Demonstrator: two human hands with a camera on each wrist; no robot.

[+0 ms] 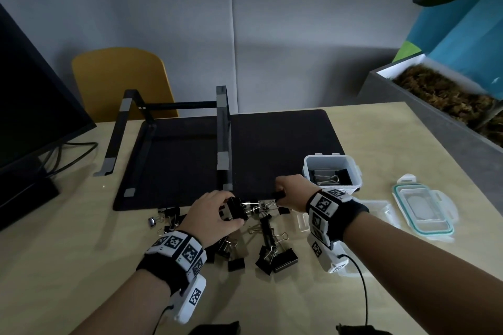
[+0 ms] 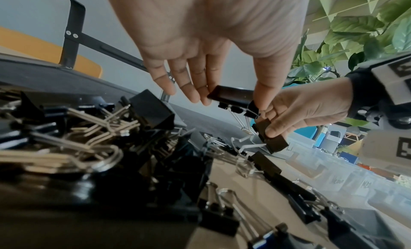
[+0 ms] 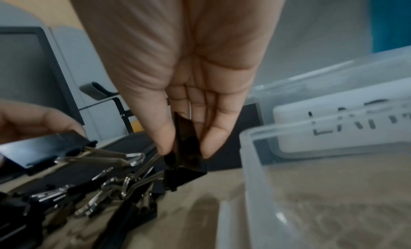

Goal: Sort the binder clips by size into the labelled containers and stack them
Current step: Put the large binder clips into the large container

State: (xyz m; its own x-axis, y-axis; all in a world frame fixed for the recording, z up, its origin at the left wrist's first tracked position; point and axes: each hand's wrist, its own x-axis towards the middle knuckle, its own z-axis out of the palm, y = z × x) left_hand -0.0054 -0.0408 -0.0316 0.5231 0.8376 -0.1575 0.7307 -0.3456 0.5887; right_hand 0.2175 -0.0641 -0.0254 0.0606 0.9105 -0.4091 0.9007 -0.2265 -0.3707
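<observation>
A heap of black binder clips (image 1: 245, 242) of mixed sizes lies on the wooden table (image 1: 81, 266) at the mat's near edge. My left hand (image 1: 234, 212) pinches a large black clip (image 1: 236, 208) just above the heap; in the left wrist view the left hand (image 2: 233, 101) holds this large clip (image 2: 231, 94) between fingers and thumb. My right hand (image 1: 279, 196) pinches a smaller black clip (image 1: 279, 194) close by to the right. In the right wrist view the right hand (image 3: 186, 149) squeezes that clip (image 3: 189, 157) by its sides.
A clear tub (image 1: 353, 168) labelled in handwriting holds several large clips at the mat's right corner. Other clear tubs (image 1: 381, 207) and a teal-sealed lid (image 1: 424, 209) lie right of my right wrist. A black stand (image 1: 224, 130), monitor (image 1: 27, 103) and planter (image 1: 449, 106) border the table.
</observation>
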